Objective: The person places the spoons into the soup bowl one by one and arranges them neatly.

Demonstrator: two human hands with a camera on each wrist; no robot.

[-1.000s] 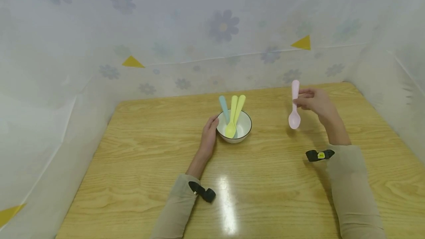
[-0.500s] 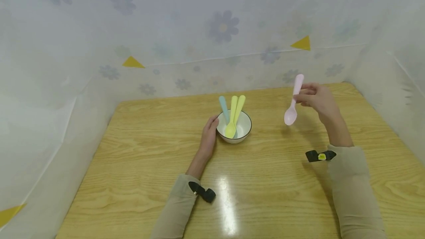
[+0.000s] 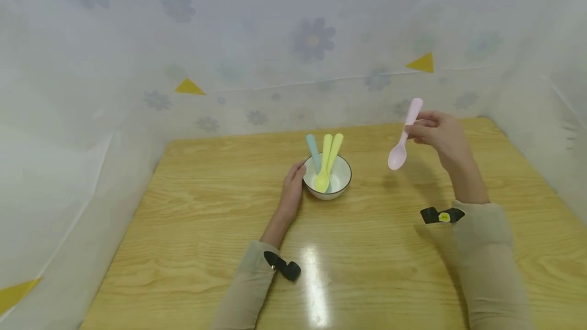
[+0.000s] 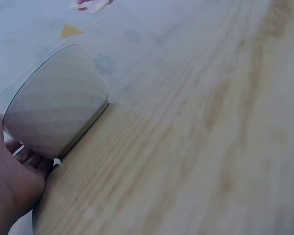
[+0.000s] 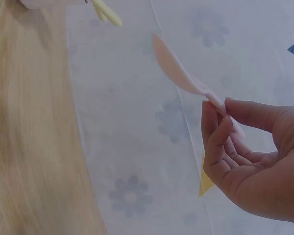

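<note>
A small white bowl [image 3: 340, 187] with a dark rim stands mid-table, holding a blue spoon [image 3: 313, 148] and two yellow spoons [image 3: 326, 163] that lean toward the back. My left hand [image 3: 292, 190] rests against the bowl's left side; in the left wrist view its palm [image 4: 10, 181] touches the bowl's wall [image 4: 59, 110]. My right hand [image 3: 439, 133] is raised above the table's right side and pinches the handle of a pink spoon [image 3: 403, 137], bowl end down and tilted left. The right wrist view shows the pink spoon [image 5: 179, 71] held between thumb and fingers [image 5: 213, 134].
The wooden table [image 3: 211, 248] is closed in on three sides by white sheeting with flower prints [image 3: 313, 39] and yellow triangles [image 3: 423, 62]. Black straps sit on both sleeves [image 3: 440, 215].
My right hand has lifted the pink spoon higher and moved it a little left, tilting its scoop toward the bowl. My left hand has stayed at the bowl.
</note>
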